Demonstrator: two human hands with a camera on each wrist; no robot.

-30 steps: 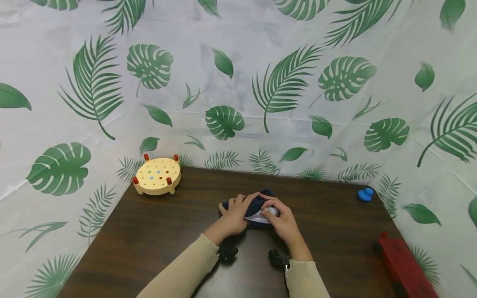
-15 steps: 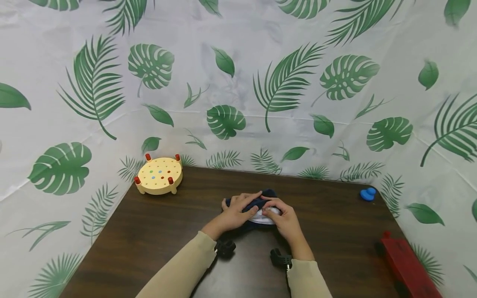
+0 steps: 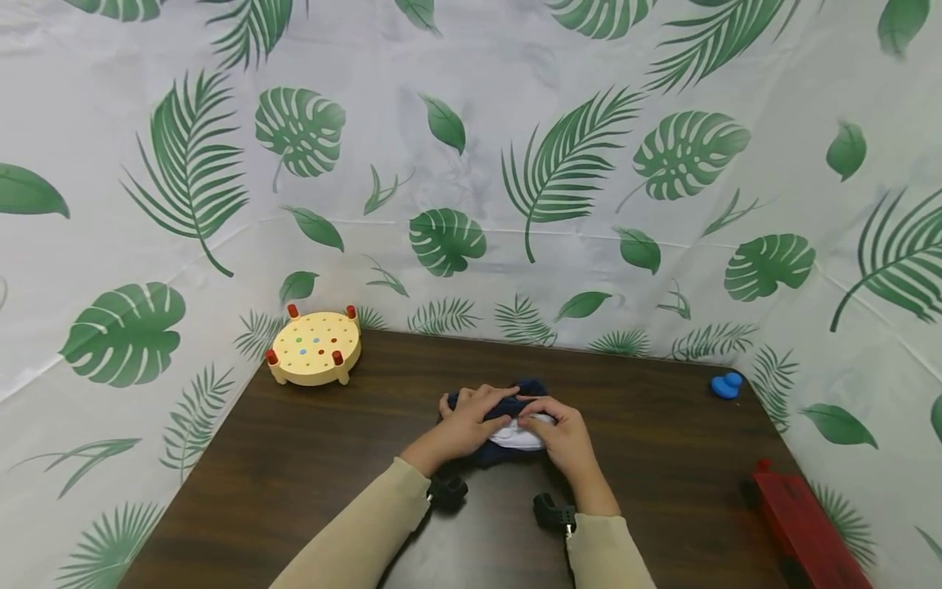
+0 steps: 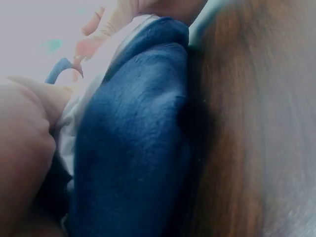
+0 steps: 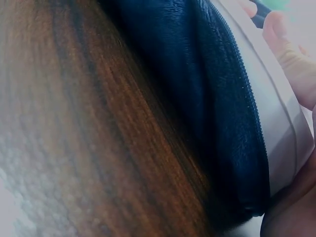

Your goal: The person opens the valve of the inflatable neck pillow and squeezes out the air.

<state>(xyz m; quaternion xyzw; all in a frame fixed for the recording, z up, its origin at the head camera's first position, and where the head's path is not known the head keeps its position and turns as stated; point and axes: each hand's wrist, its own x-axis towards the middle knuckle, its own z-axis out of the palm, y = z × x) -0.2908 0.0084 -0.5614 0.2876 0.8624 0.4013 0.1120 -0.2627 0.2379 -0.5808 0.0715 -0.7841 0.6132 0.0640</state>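
A dark blue soft pouch lies on the table between the two hands, its mouth parted. Zipper teeth run along its edge in the right wrist view. White smooth material shows in the opening; whether it is lining or a separate thing cannot be told. The left hand grips the pouch from the left, fingers over the top and thumb near the white material. From the right, the right hand pinches at the opening with thumb and forefinger. The pouch's far side is partly covered by the fingers.
A round yellow pegboard stool with red-topped legs stands at the back left of the brown table. A small blue knob-shaped piece sits at the back right. A red toy vehicle is at the right edge.
Both hands stay at the pouch. The left hand has shifted slightly, its thumb now beside the opening, and the white material now looks plainer and less shiny.
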